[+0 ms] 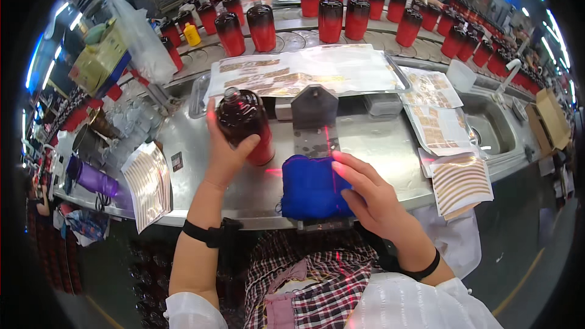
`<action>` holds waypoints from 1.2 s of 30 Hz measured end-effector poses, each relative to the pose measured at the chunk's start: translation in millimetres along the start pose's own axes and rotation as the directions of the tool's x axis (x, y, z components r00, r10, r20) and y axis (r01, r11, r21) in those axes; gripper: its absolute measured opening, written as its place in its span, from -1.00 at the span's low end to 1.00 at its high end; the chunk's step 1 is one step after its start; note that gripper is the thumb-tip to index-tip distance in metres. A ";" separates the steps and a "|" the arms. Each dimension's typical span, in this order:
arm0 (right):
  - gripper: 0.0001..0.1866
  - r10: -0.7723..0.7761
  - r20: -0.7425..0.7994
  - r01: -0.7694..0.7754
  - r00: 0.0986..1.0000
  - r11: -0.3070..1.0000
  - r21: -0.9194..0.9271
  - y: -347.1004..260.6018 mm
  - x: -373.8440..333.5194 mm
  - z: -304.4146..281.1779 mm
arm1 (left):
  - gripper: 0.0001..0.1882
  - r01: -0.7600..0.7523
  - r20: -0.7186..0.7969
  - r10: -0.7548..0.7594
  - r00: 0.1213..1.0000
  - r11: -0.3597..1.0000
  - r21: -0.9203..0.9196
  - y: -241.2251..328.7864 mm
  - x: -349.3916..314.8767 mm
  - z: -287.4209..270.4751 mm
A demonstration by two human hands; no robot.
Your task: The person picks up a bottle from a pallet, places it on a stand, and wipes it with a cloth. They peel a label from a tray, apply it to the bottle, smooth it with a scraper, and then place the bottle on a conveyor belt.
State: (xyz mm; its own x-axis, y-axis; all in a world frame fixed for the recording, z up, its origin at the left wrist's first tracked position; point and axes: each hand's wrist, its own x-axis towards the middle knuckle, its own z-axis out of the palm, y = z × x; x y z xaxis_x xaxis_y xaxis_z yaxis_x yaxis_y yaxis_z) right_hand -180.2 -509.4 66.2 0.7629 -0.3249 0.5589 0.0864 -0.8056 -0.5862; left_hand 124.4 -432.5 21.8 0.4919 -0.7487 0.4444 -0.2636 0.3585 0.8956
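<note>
My left hand (222,159) is wrapped round a glass bottle (248,119), black at the neck and fading to deep red below. The bottle leans slightly over the steel worktop (210,198). My right hand (379,200) has its fingers stretched out, with the fingertips at the right edge of a folded blue cloth (311,187). That cloth covers the near part of a grey metal stand (314,108) with an upright end plate. Thin red light lines fall across the stand and the cloth.
Printed sheets (304,73) lie in a tray behind the stand. Strips of curved gold decals (149,184) and a stack of decal sheets (461,183) flank the worktop. Red-black bottles (331,21) line the conveyor behind. A sink (487,125) is right, a purple bottle (91,176) left.
</note>
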 end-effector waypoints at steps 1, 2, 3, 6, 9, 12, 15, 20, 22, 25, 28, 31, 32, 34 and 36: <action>-0.41 0.009 -0.003 -0.009 1.000 1.000 -0.010 2.4 3.1 2.3 | 0.13 -0.010 -0.031 0.010 0.999 1.000 0.018 -1.3 3.4 -1.8; -0.39 0.016 -0.004 -0.016 1.000 1.000 -0.016 3.9 6.7 5.3 | 0.13 -0.008 -0.026 0.009 1.000 1.000 0.028 0.7 4.4 -4.0; -0.39 0.015 -0.012 -0.015 1.000 1.000 -0.016 6.7 12.3 6.7 | 0.07 0.020 -0.040 -0.019 0.999 0.999 0.025 5.1 8.9 -2.2; -0.31 -0.068 0.007 0.069 0.998 0.994 -0.087 11.2 24.6 9.5 | -0.23 0.052 -0.111 -0.050 0.993 0.998 0.018 25.8 12.0 12.8; -0.12 -0.068 0.065 0.073 0.996 0.994 -0.086 11.9 21.5 3.3 | -0.55 0.327 0.059 -0.326 0.944 0.893 -0.308 68.7 10.7 52.7; -0.09 -0.008 0.117 0.010 0.993 1.000 -0.022 0.0 10.0 -5.2 | -0.52 0.578 0.233 -0.530 0.816 0.724 -0.378 79.6 4.2 74.5; -0.08 0.065 0.159 -0.062 0.985 0.998 -0.028 3.1 -5.1 -10.8 | -0.52 0.709 0.373 -0.608 0.700 0.654 -0.265 61.8 6.2 85.1; -0.04 0.124 0.155 -0.119 0.980 0.992 -0.045 17.3 -10.1 -12.0 | -0.54 0.740 0.386 -0.640 0.665 0.637 -0.218 48.7 13.3 100.7; -0.03 0.094 0.131 -0.086 0.987 0.994 -0.067 23.6 -8.0 -12.7 | -0.55 0.737 0.365 -0.651 0.666 0.651 -0.182 49.7 20.0 104.6; -0.05 0.090 0.135 -0.084 0.987 0.995 -0.053 28.7 -8.5 -7.0 | -0.55 0.716 0.293 -0.664 0.688 0.688 -0.122 56.6 21.3 108.6; -0.06 0.097 0.108 -0.089 0.989 0.993 -0.077 29.9 -14.6 -3.5 | -0.54 0.632 0.270 -0.590 0.761 0.768 -0.105 58.0 18.8 111.0; -0.07 0.090 0.094 -0.080 0.992 0.992 -0.097 37.5 -9.5 -3.1 | -0.39 0.530 0.137 -0.548 0.825 0.835 0.148 46.2 25.7 109.2; -0.07 0.089 0.097 -0.080 0.991 0.992 -0.096 38.7 -9.2 -3.9 | -0.39 0.532 0.135 -0.550 0.825 0.834 0.147 47.5 21.5 106.2; -0.08 0.130 0.120 -0.116 0.984 0.987 -0.113 40.7 -13.7 -7.7 | -0.23 0.526 0.121 -0.527 0.841 0.849 0.042 61.6 9.1 105.3; -0.09 0.133 0.123 -0.120 0.983 0.987 -0.107 44.2 -14.4 -8.4 | -0.16 0.515 0.127 -0.525 0.842 0.851 0.104 50.1 -2.1 90.6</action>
State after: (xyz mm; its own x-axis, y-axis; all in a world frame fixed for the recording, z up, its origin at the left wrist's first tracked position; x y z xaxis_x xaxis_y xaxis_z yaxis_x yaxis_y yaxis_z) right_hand -192.7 -544.5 37.1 0.8406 -0.3655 0.3998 -0.0748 -0.8093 -0.5826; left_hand 35.0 -463.5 63.9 0.4466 -0.8893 -0.0985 -0.0573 -0.1383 0.9887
